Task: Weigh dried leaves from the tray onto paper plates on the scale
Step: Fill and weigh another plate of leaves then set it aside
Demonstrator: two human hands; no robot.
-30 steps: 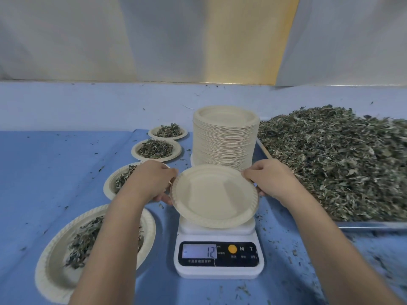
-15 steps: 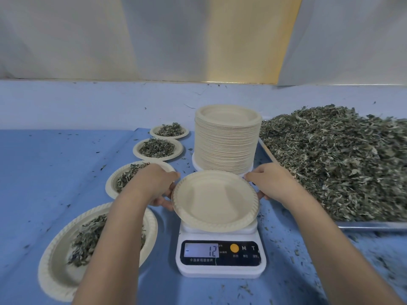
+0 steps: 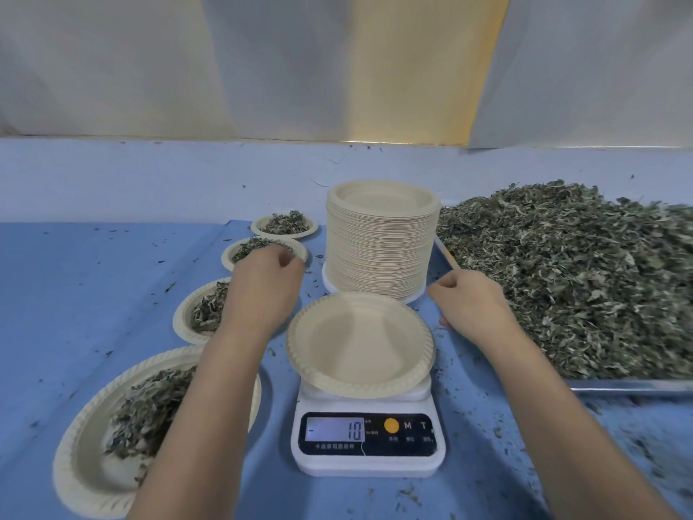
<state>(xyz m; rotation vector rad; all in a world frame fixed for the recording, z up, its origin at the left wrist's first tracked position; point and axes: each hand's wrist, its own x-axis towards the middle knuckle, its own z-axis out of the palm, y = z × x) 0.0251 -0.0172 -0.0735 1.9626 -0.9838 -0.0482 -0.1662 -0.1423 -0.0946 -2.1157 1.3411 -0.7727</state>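
Since the empty cream paper plate (image 3: 360, 345) sits on the white digital scale (image 3: 367, 441), the heap of dried green leaves (image 3: 570, 279) lies right of it, nearest the right hand (image 3: 468, 298), loosely curled and empty. The left hand (image 3: 262, 287) hovers empty; the tall plate stack (image 3: 380, 238) stands behind, clear.

Scale (image 3: 367, 441) display reads "-10"; beside it letters "M", "T"; small print below unreadable.
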